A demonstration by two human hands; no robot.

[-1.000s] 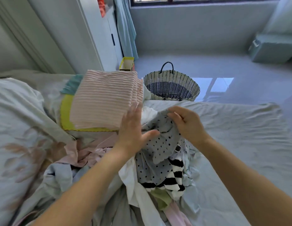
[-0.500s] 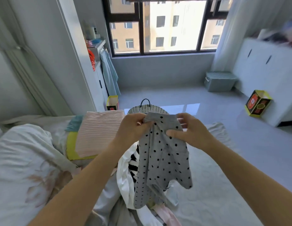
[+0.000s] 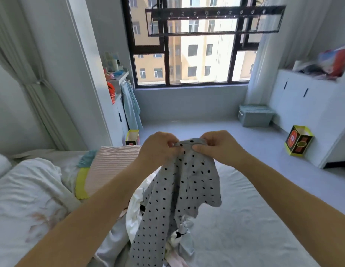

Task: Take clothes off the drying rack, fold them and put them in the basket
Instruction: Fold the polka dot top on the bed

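Above the bed [image 3: 245,218], you lift a grey polka-dot garment [image 3: 179,199] by its top band. Your left hand [image 3: 158,149] and right hand [image 3: 219,149] each pinch that band between thumb and curled fingers, with only a short span of cloth between them. The narrow, high grip looks deliberate: it lets the fabric hang free over the bed, so its shape and seams show before you choose a first fold. The cloth drops in loose vertical creases, one corner flaring toward the bed's right side. Its lower end overlaps the heap of unfolded clothes [image 3: 137,209] on the bed below your wrists, and whether it hangs clear of that heap cannot be told.

On the bed's left half, toward its foot, a folded pink striped cloth [image 3: 113,162] lies flat on a yellow-edged piece, seemingly a finished stack kept apart from the heap. Beyond the foot of the bed, high against the window, hangs the drying rack [image 3: 216,14]. With the washing already on the bed, the unloading appears done and folding is the step in hand. The basket does not show from here. It may sit behind your raised hands, past the foot of the bed.
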